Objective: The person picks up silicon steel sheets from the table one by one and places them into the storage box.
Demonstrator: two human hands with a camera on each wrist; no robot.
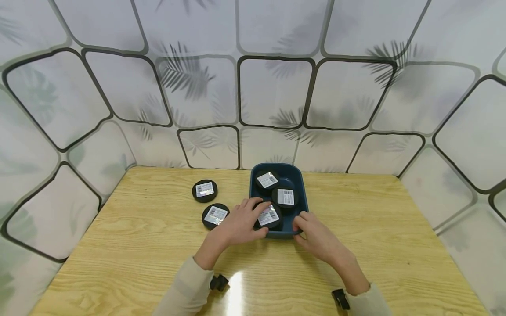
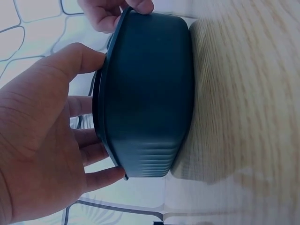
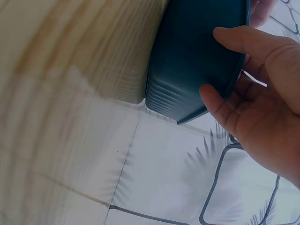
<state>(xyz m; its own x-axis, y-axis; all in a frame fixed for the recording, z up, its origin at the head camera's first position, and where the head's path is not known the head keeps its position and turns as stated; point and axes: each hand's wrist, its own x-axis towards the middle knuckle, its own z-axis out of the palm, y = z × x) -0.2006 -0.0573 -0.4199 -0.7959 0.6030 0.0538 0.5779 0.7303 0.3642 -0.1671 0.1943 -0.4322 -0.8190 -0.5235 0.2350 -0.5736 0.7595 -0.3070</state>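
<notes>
A dark blue plastic bin (image 1: 280,235) stands on the table with three flat, round black containers inside, each with a white barcode label facing up. My left hand (image 1: 242,221) reaches over the bin's near left corner and holds the nearest black container (image 1: 272,216), fingers spread over its far side and thumb at its near edge. In the left wrist view, this container's dark edge (image 2: 96,105) shows at the bin's rim. My right hand (image 1: 316,235) pinches the bin's near right corner, its thumb (image 3: 229,37) against the outer wall and its other fingers over the rim.
Left of the bin, two more labelled black containers lie on the wooden table (image 1: 158,245), one farther back (image 1: 204,191) and one nearer (image 1: 213,214), close to my left hand. Behind the table hangs a patterned pale backdrop (image 1: 272,92), which also runs along both sides.
</notes>
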